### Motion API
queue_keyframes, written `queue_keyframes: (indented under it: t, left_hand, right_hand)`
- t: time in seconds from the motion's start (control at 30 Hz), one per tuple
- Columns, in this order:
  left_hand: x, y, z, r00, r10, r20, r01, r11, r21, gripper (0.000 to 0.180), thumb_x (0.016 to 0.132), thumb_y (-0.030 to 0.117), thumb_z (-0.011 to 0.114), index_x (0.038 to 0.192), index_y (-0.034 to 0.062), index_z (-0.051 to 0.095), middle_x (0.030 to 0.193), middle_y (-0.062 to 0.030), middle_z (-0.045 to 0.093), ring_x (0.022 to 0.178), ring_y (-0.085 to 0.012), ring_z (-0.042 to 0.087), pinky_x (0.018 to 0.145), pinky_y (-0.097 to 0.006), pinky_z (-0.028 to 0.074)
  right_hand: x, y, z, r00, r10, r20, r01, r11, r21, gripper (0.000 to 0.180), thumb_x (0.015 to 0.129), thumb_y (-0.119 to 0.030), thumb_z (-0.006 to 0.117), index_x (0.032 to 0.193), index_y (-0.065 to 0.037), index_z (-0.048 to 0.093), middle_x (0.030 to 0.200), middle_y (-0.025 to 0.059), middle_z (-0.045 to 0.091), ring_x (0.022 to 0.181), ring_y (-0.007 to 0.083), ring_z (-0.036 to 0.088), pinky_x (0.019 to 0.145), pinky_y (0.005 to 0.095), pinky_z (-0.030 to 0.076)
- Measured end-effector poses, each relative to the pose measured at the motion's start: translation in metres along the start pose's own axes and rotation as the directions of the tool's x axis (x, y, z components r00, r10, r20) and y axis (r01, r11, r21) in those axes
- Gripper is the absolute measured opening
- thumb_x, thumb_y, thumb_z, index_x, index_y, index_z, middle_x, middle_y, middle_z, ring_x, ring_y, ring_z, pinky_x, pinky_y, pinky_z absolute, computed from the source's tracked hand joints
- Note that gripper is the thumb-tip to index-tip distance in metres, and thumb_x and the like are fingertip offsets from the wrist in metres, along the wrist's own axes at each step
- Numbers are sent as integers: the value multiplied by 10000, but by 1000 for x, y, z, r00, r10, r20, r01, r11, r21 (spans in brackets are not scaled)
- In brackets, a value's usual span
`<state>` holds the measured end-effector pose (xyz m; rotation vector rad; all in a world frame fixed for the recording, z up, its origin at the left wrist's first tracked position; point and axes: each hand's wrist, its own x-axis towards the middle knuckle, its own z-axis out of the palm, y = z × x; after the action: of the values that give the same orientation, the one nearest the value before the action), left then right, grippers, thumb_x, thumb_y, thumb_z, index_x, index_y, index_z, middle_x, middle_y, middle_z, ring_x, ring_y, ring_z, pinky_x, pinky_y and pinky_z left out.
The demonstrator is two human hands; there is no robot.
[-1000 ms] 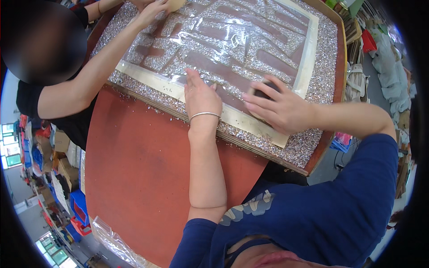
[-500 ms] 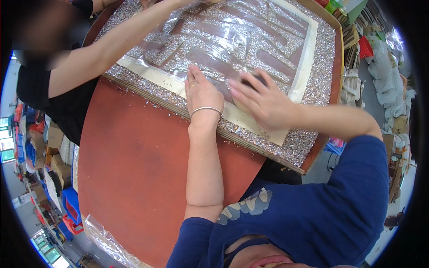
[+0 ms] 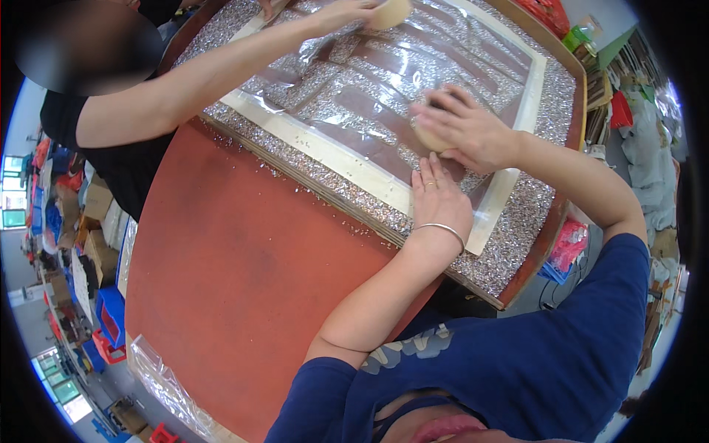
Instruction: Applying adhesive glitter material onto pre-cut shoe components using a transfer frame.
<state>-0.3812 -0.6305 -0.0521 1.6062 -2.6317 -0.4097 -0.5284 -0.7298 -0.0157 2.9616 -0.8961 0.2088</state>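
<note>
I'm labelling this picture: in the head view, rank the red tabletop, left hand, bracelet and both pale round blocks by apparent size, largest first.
1. Red tabletop
2. Left hand
3. Round block under the right hand, and the other round block: too alike to rank, neither fully visible
4. Bracelet

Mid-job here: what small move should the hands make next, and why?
Probably slide the right hand and its pale round tool a little along the clear sheet, with the left hand steadying it: the tool seems to rest on the sheet, and the left hand lies across its pale border.
</note>
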Motion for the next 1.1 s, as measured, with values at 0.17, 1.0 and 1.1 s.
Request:
queue_keyframes:
  t: [0.17,1.0,1.1]
  left_hand:
    - [4,-6,-16,984,97,148,-88,994,-69,504,844,133,404,1270,-135,394,1391,-322,283,1318,-423,266,1077,-478,232]
    - [2,-38,-5,989,147,-24,-145,915,-376,483,863,236,550,1232,-62,463,1368,-298,330,1291,-412,302,1065,-418,281]
    - [2,-28,-11,987,159,-28,-159,928,-336,500,867,251,547,1246,-61,453,1375,-289,330,1297,-410,295,1075,-418,262]
  right_hand:
    - [121,-8,34,955,-219,-201,217,976,-34,552,789,-254,613,1272,-39,456,1363,80,423,1249,298,370,998,515,298]
    - [66,34,47,838,221,-499,-233,972,40,459,765,-208,645,1181,-56,526,1122,128,579,1117,299,498,929,430,403]
    - [-21,137,43,699,404,-591,-598,783,-172,507,784,-210,616,1243,-43,475,1115,184,569,1038,341,539,906,434,402]
